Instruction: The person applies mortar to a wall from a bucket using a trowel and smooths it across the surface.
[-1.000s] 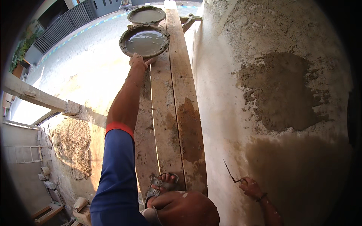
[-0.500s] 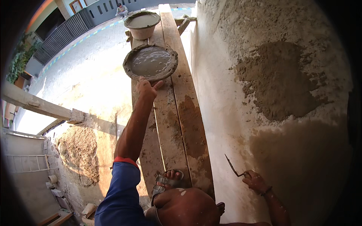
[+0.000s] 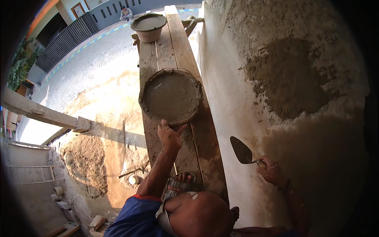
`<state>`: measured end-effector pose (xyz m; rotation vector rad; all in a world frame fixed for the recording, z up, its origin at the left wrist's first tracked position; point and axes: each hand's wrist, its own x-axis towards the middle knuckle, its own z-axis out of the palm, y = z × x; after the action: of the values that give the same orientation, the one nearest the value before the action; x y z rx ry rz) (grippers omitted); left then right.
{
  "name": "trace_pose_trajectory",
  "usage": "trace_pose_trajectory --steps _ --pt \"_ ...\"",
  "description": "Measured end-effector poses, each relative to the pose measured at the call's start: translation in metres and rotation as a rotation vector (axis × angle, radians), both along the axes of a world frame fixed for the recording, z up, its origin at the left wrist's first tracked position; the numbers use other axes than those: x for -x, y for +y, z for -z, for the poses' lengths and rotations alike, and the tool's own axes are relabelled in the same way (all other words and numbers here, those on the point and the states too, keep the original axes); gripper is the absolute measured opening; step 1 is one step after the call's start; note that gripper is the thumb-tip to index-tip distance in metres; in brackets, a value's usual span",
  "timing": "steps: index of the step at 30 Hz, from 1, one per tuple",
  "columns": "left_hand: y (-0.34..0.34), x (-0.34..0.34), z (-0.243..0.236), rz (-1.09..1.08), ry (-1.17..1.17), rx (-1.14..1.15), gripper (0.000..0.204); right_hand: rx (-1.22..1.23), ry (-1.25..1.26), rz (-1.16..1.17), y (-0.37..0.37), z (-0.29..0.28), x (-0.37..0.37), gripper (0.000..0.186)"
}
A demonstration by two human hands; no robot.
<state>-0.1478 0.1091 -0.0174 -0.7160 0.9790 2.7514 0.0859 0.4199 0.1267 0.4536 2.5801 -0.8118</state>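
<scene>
A round basin of grey wet mortar (image 3: 170,98) stands on the wooden planks in front of me, its rim crusted. At its near rim is my left hand (image 3: 169,136), gripping the edge with the thumb stretched out to the right. My right hand (image 3: 271,170) is closed round the handle of a pointed trowel (image 3: 241,150). The trowel's blade, turned broad side up, is close to the pale wall (image 3: 231,91) on the right. On that wall spreads a dark, rough patch of mortar (image 3: 294,79).
A second mortar basin (image 3: 149,33) stands farther along the planks (image 3: 182,47). My sandalled foot (image 3: 183,179) rests on the planks. Sunlit ground lies below to the left, with a sand heap (image 3: 85,164) and a wooden beam (image 3: 39,110). A person (image 3: 126,14) sits far off.
My left hand has drawn the nearer basin toward me along the planks. The right hand has raised the trowel slightly and turned it, so its blade now shows broad instead of edge-on.
</scene>
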Motion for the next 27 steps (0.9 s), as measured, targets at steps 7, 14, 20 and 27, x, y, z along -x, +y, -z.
trace_pose_trajectory --steps 7,14,20,27 --pt "-0.007 -0.040 -0.006 -0.007 -0.134 0.069 0.043 -0.074 0.238 -0.157 -0.030 -0.024 0.100 0.034" --pt "-0.021 -0.045 0.001 0.133 -0.015 0.087 0.035 -0.178 0.271 -0.416 -0.081 0.015 0.144 0.019" --pt "-0.043 -0.045 0.007 0.121 -0.049 0.318 0.034 -0.344 0.518 -0.989 -0.114 0.025 0.187 0.012" --pt "-0.081 -0.003 0.043 0.035 0.273 0.852 0.052 -0.589 0.478 -0.665 -0.125 -0.022 0.275 0.011"
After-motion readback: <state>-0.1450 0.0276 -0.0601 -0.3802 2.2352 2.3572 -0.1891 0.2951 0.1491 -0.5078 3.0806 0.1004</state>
